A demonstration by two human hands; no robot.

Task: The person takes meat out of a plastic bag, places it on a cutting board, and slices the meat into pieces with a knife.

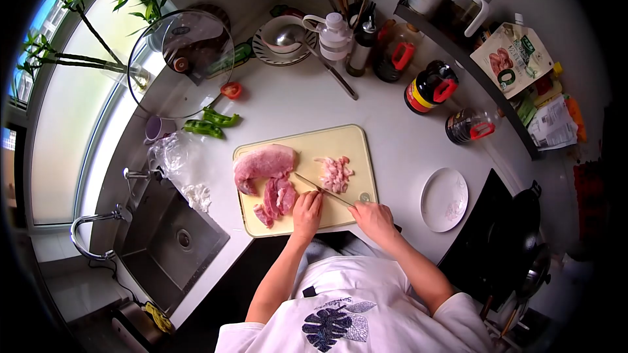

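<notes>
A cream cutting board (261, 144) lies near the counter's front edge. My right hand (374, 217) is closed round the handle of a knife (325, 191), whose blade points up and left over the board. My left hand (307, 213) rests on the board's front part, fingers curled and pressed together beside the blade; whatever lies under them is hidden. To its left are a large piece of raw meat (265, 165) and several thick slices (279, 197). Beyond the blade sits a small pile of cut meat pieces (335, 173).
A white oval plate (444, 200) stands right of the board, near the dark stove (481, 242). Green peppers (210, 123), a tomato half (231, 90) and a plastic bag (178, 157) lie leftward, by the sink (171, 238). Sauce bottles (428, 88) and a bowl with a ladle (286, 36) stand behind.
</notes>
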